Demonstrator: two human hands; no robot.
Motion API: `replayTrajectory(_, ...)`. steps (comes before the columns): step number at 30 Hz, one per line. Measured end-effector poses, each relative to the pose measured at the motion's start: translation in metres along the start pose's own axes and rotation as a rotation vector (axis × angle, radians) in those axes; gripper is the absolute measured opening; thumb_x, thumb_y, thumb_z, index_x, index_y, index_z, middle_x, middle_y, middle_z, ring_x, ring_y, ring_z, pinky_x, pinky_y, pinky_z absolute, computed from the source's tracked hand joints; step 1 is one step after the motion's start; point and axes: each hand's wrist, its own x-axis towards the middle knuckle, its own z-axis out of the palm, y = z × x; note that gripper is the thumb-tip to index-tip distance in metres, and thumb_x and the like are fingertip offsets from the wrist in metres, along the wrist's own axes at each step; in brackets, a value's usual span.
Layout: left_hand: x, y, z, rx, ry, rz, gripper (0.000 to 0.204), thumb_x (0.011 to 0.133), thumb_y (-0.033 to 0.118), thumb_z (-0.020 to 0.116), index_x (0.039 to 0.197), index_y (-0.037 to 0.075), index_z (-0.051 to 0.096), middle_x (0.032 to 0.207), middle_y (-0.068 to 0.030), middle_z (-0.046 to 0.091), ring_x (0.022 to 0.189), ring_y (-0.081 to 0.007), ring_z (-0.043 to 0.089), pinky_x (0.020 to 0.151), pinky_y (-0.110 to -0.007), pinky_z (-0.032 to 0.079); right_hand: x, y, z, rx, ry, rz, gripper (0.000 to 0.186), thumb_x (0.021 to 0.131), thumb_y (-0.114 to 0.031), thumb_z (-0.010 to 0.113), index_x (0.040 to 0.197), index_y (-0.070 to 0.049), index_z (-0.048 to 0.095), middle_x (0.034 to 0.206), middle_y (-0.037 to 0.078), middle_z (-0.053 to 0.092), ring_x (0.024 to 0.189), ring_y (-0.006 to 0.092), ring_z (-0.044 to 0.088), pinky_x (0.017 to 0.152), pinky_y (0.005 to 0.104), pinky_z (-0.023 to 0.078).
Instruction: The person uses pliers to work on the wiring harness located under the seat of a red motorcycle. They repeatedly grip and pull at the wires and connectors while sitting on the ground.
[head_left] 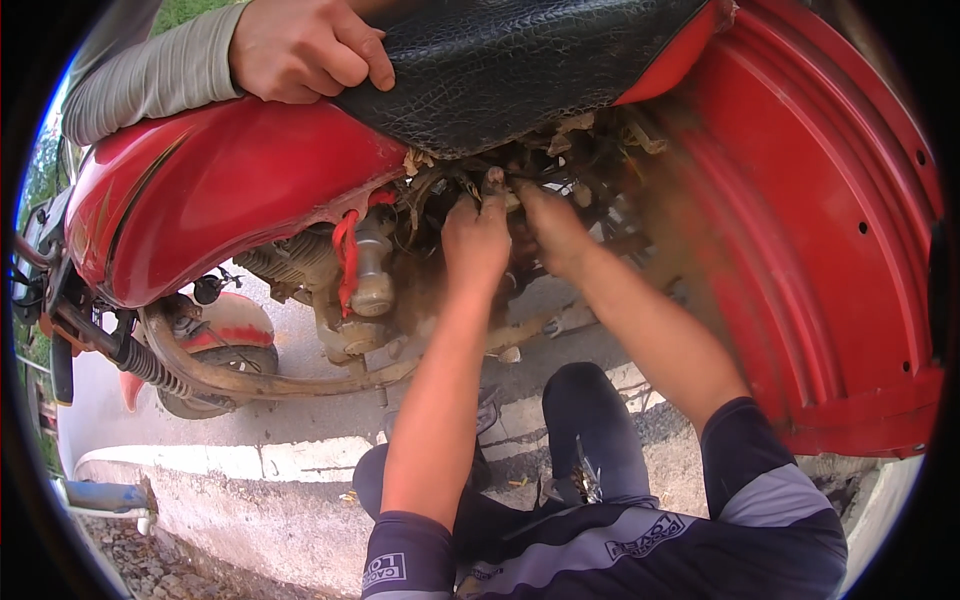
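Observation:
My left hand (pixel 477 228) reaches into a dirty tangle of wires (pixel 565 140) under a black textured seat (pixel 530 55); its fingers are pinched on something small I cannot make out. My right hand (pixel 550 225) is beside it, fingers closed in the same tangle, their tips partly hidden. Left of my hands, a red strap (pixel 347 260) hangs by the grimy metal engine (pixel 350 310), below the red fuel tank (pixel 200 190) of a motorbike. Brownish dust hangs around and right of my hands.
Another person's hand (pixel 300 50) rests at the seat's top left edge. A large red ridged metal body (pixel 820 230) fills the right. The front wheel (pixel 220 375), a painted curb (pixel 230 480) and a blue pipe (pixel 100 495) are at lower left; gravel lies below.

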Motion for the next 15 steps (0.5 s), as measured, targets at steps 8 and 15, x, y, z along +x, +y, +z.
replayTrajectory(8,-0.007,-0.01,0.012,-0.119,-0.071,-0.17,0.065,0.104,0.053,0.05,0.113,-0.01,0.064,0.102,-0.0276,0.064,0.099,-0.041,0.058,0.089,-0.044,0.047,0.001,0.009,0.005,-0.151,0.136,-0.365,0.035,0.102,-0.035,0.055,0.096,-0.002,0.065,0.078,0.001,0.06,0.068,0.0107,0.049,0.06,0.0275,0.04)
replayTrajectory(15,-0.009,-0.026,0.036,-0.358,-0.001,-0.086,0.053,0.108,0.042,0.042,0.121,-0.006,0.062,0.113,-0.0177,0.068,0.104,-0.0267,0.062,0.094,-0.036,0.047,0.009,0.018,-0.007,-0.242,0.132,-0.361,0.036,0.105,-0.029,0.055,0.113,0.005,0.066,0.103,0.008,0.068,0.093,0.0146,0.059,0.083,0.0313,0.048)
